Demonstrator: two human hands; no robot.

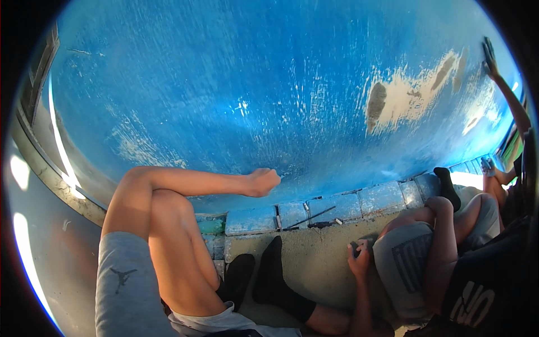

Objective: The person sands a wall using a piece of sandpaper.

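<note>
My left hand (264, 182), at the end of a bent arm in a grey sleeve, has its fingers curled against the lower part of the scuffed blue wall (236, 105). Whether anything is inside it is hidden. My right hand (360, 258) hangs low over the concrete floor (313, 257), its fingers partly bent and apart, with nothing clearly in them. Between the hands, on blue-stained blocks (251, 220) along the wall's foot, lie a thin dark rod (313, 215), a dark object (320, 224) and small pale pieces (338, 221).
At right a person in a black shirt (484, 274) sits close by; another arm's hand (489, 59) rests on the wall. Beyond, a further hand (488, 166) shows. A green plastic bottle (212, 226) lies by the blocks. A curved pale edge (54, 181) borders the left.
</note>
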